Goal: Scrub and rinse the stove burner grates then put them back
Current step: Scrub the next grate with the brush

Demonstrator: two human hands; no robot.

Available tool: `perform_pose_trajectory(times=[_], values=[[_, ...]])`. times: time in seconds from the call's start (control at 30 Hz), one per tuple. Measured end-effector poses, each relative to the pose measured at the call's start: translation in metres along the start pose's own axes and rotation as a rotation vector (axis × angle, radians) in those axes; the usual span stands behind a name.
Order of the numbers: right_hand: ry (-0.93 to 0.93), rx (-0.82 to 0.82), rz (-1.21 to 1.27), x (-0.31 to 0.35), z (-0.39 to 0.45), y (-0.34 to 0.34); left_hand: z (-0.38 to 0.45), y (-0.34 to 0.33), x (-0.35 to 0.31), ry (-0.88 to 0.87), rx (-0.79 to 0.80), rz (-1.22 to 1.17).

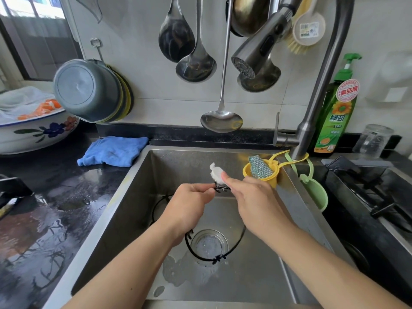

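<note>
Over the sink (pixel 133 197), left hand (pixel 187 210) fingers pinch the grate (pixel 211 257) ring's upper prong; right hand (pixel 252 201) fingers pinch a white sponge (pixel 216 174) against it, walls well apart.

A thin black wire burner grate (pixel 198 256) sits tilted over the stainless sink (pixel 124 204), a round ring with short prongs pointing inward. Its upper edge is raised toward the back of the sink, where the left hand (pixel 189 208) pinches the rim beside a prong. The lower arc hangs just above the sink's drain (pixel 209 243), circling it, with a small prong cluster at the near side. The right hand (pixel 254 201) presses a white scrubbing pad (pixel 216 175) against the raised prong, thumb on top of the pad. A second dark ring (pixel 159 206) shows to the left, behind the left hand, low in the sink. Soapy foam (pixel 182 273) lies on the sink floor near the drain.
</note>
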State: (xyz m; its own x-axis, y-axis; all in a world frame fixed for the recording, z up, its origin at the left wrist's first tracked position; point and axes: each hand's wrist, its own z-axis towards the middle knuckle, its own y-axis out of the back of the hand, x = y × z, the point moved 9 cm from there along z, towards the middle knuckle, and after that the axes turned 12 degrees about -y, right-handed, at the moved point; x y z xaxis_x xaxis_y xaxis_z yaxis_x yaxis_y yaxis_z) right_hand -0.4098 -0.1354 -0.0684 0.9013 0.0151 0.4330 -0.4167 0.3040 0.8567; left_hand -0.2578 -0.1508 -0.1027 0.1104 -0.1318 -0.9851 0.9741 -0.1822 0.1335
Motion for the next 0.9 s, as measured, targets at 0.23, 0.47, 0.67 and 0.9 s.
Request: perform_pose_trajectory(times=[0.23,0.47,0.67,0.9], values=[[0.0,0.03,-0.02,0.002,-0.001,-0.002,0.005,0.007,0.007,0.018,-0.017,-0.058],[-0.184,-0.014,0.089,-0.039,0.004,0.011,0.015,0.034,0.019,0.004,-0.185,-0.138],[-0.03,0.104,0.149,0.013,-0.01,-0.012,0.011,0.015,0.013,-0.03,-0.146,-0.289],[-0.274,0.043,0.05,-0.036,0.005,0.002,0.008,0.004,0.007,0.016,-0.097,-0.454]])
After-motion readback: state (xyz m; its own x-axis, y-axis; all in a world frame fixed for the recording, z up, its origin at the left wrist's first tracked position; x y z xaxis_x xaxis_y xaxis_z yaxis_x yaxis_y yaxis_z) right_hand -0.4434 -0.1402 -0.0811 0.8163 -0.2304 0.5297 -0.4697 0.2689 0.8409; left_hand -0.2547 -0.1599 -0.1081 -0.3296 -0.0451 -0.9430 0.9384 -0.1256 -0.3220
